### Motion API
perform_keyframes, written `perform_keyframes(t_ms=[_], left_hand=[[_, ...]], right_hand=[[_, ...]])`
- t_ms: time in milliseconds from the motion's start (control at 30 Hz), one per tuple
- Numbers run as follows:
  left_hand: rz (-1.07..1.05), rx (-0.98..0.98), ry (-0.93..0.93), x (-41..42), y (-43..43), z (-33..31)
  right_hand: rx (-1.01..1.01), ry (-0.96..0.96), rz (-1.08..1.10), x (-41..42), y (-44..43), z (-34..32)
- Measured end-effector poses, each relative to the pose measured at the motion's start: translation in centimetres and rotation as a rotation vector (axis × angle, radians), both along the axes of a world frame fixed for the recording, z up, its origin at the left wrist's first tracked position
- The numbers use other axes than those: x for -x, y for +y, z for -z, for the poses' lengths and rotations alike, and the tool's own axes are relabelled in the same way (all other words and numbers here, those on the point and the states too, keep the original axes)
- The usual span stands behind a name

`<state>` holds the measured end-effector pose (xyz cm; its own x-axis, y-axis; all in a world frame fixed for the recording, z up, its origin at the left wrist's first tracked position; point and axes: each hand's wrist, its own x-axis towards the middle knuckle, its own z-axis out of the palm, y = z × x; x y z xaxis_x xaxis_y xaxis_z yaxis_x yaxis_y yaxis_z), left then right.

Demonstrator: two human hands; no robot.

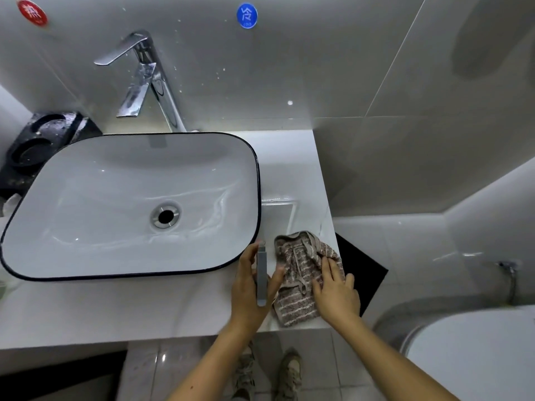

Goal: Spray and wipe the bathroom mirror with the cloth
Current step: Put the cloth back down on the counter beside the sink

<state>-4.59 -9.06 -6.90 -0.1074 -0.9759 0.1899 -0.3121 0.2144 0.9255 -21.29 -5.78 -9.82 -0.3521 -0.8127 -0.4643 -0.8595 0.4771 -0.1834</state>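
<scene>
A brown and white striped cloth [295,287] lies crumpled on the white counter [144,308], right of the sink. My right hand [335,293] rests flat on the cloth's right side with its fingers spread. A slim grey spray bottle [261,276] stands just left of the cloth. My left hand [249,287] holds it, fingers on its left side and thumb on its right. No mirror is in view.
A white basin with a dark rim [257,175] fills the counter's left, with a chrome tap [144,76] behind it. A black holder [37,143] sits at the far left. A toilet [477,351] stands at the lower right, and a dark panel [362,267] lies beside the counter edge.
</scene>
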Motion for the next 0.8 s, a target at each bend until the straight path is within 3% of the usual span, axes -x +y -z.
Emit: perform_keyframes(t_ms=[167,233,300,367,533,800], left_hand=[[0.025,-0.025,-0.050,-0.7,0.2,-0.2],[0.040,-0.012,-0.054,-0.8,0.5,-0.5],[0.070,0.010,-0.075,-1.1,0.6,-0.7],[0.086,0.027,-0.123,-1.5,0.7,-0.6],[0.111,0.030,-0.191,-2.3,1.0,-0.9],[0.002,-0.075,-0.177,-2.8,3.1,-0.9]], right_hand=[[-0.156,0.094,0.061,-0.5,0.7,-1.4],[-0.047,0.125,0.015,-0.2,0.5,-1.8],[0.200,0.030,-0.084,-0.5,0.3,-1.6],[0.294,-0.121,-0.171,-1.2,-0.1,-1.3],[0.273,-0.284,-0.113,-2.1,-0.2,-0.3],[0.284,-0.277,-0.098,-1.9,-0.8,-0.1]])
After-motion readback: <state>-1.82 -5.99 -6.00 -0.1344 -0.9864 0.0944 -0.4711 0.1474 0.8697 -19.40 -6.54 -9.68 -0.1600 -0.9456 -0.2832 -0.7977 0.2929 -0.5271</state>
